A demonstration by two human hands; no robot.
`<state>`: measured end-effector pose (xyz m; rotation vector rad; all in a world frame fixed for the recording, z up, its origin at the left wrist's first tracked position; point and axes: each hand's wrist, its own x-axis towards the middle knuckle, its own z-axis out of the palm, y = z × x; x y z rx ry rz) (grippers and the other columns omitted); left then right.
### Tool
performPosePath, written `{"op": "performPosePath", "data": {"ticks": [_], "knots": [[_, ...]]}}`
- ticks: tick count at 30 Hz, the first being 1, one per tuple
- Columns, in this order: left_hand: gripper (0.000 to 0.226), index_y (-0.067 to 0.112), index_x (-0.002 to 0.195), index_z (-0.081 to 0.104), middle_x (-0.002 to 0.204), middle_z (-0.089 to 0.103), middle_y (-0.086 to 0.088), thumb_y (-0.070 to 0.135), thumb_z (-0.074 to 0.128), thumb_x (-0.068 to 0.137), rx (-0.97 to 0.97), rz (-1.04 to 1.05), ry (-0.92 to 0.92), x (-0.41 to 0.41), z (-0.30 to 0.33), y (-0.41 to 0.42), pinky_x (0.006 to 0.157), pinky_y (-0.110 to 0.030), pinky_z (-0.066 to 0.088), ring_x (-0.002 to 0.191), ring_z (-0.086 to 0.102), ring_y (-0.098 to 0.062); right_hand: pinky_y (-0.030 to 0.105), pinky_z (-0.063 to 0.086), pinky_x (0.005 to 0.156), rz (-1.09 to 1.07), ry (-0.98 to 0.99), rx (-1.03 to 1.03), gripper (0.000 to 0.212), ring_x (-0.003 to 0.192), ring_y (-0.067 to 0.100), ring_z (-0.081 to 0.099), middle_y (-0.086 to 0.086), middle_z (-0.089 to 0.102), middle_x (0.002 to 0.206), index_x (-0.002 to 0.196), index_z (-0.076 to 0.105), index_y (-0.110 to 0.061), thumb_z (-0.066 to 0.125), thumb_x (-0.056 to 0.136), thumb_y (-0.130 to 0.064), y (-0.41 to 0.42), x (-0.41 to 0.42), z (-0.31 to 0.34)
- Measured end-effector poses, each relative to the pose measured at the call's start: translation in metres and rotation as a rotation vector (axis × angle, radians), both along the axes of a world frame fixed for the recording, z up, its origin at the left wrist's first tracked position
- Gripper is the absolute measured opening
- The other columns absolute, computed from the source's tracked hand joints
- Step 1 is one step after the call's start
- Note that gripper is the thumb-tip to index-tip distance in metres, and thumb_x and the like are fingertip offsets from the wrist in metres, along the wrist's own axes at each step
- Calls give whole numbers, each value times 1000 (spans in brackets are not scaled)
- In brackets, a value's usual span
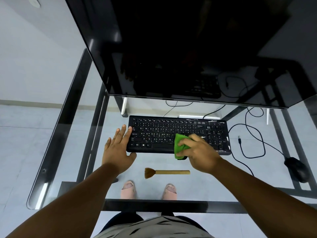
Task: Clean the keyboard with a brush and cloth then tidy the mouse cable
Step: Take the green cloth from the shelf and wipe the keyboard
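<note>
Right hand (199, 152) clutches a green cloth (180, 145) on the black keyboard (154, 133); left hand (118, 146), fingers spread, braces its left end.

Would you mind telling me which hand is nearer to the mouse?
Right. The right hand, gripping the green cloth on the keyboard, is closer to the mouse; the left hand rests open at the keyboard's far left end.

The desk (72, 134) is clear, glossy glass on a dark frame. The keyboard (178, 134) is matt black plastic. The cloth (180, 145) is soft green fabric. The brush (167, 172) has a pale wooden handle and brown bristles. The monitor (188, 48) is glossy black.
</note>
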<state>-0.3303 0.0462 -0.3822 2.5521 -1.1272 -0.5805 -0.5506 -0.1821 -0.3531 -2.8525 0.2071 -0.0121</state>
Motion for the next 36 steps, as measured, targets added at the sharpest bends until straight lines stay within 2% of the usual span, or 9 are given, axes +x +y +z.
{"op": "performPosePath", "data": {"ticks": [4, 9, 14, 17, 22, 25, 29, 34, 36], "knots": [[85, 30, 154, 6, 162, 0, 7, 32, 58, 87, -22, 54, -8, -9, 1, -3, 120, -45, 4, 150, -2, -18, 34, 50, 75, 25, -11, 1, 55, 91, 20, 44, -9, 61, 116, 111, 71, -39, 67, 74, 2, 13, 9, -2], [83, 30, 154, 8, 163, -1, 5, 33, 56, 87, 11, 77, -53, -14, 3, -6, 120, -46, 6, 150, -3, -20, 37, 54, 72, -30, -30, -3, 49, 90, 21, 45, -8, 64, 109, 94, 77, -35, 70, 68, 6, -16, -27, -4], [84, 21, 152, 21, 163, 7, 4, 28, 58, 77, -52, 103, -147, -32, 7, -15, 120, -43, 4, 150, 3, -18, 33, 48, 75, -377, -242, 118, 40, 86, 26, 49, 0, 62, 99, 90, 78, -22, 47, 76, -2, -27, -53, -1], [90, 23, 153, 16, 162, 4, 7, 43, 55, 75, -72, -5, -156, -45, 10, -27, 120, -40, 2, 149, 2, -14, 26, 42, 79, -489, -350, 182, 40, 89, 23, 50, 2, 60, 100, 98, 77, -18, 52, 72, 0, -14, -46, -2], [114, 26, 154, -3, 161, -12, 11, 73, 58, 70, 52, -140, -162, -53, 17, -56, 121, -37, -3, 148, -11, -9, 24, 46, 76, -291, -156, 185, 41, 89, 20, 47, -2, 59, 107, 106, 74, -23, 61, 72, -4, 14, -33, -9], [124, 25, 153, -8, 161, -14, 10, 72, 65, 65, 98, -149, -170, -50, 22, -72, 119, -36, -6, 148, -12, -10, 29, 52, 68, -359, -186, 153, 37, 85, 23, 49, -2, 60, 101, 96, 77, -22, 66, 68, -1, 8, -52, -19], [131, 25, 153, -12, 161, -16, 10, 74, 67, 60, 130, -172, -163, -47, 27, -83, 119, -38, -8, 148, -13, -11, 30, 51, 73, -646, -298, 180, 42, 87, 26, 54, 3, 62, 104, 103, 76, -18, 68, 68, 4, 6, -71, -28], [134, 24, 153, -12, 161, -16, 8, 78, 66, 58, 138, -210, -146, -57, 26, -95, 119, -39, -8, 148, -14, -12, 25, 48, 69, -454, -197, 160, 40, 85, 24, 50, 0, 61, 103, 107, 75, -19, 67, 72, -2, 11, -70, -24], [134, 23, 153, -12, 161, -16, 8, 77, 67, 59, 141, -211, -137, -60, 26, -98, 120, -39, -8, 148, -14, -12, 28, 52, 66, -502, -214, 140, 37, 85, 23, 52, -1, 61, 100, 102, 77, -20, 66, 71, -3, 5, -81, -27]]}}
